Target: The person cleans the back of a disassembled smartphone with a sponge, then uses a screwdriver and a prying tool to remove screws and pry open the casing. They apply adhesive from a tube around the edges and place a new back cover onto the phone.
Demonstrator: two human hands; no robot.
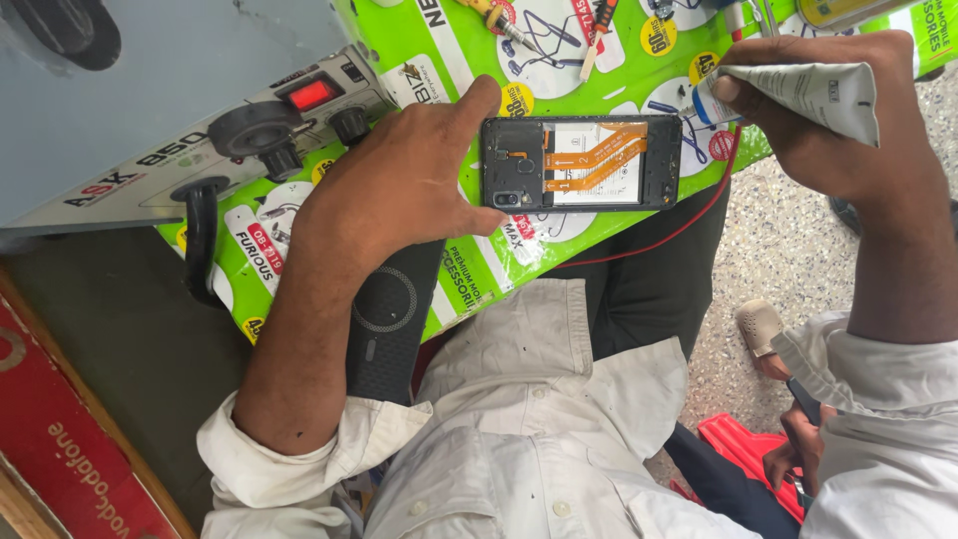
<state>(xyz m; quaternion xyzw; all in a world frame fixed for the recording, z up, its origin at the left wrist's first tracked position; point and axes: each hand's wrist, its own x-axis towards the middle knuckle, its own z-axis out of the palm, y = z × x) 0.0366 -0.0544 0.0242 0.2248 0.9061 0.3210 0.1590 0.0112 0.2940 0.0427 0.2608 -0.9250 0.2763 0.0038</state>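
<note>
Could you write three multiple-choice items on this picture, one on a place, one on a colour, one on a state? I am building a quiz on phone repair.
1. Where does the phone lie?
A. on the green mat
B. on the speckled floor
C. on the red box

2. What colour are the flat ribbon cables inside the phone?
A. blue
B. orange
C. white

3. In what state is the phone?
A. back cover on
B. screen lit
C. back off, insides showing

Answers: 1 A, the left hand steadies it on the mat. 2 B, orange strips cross the battery. 3 C, battery and cables lie bare while the right hand holds a white tube at its edge.
</note>
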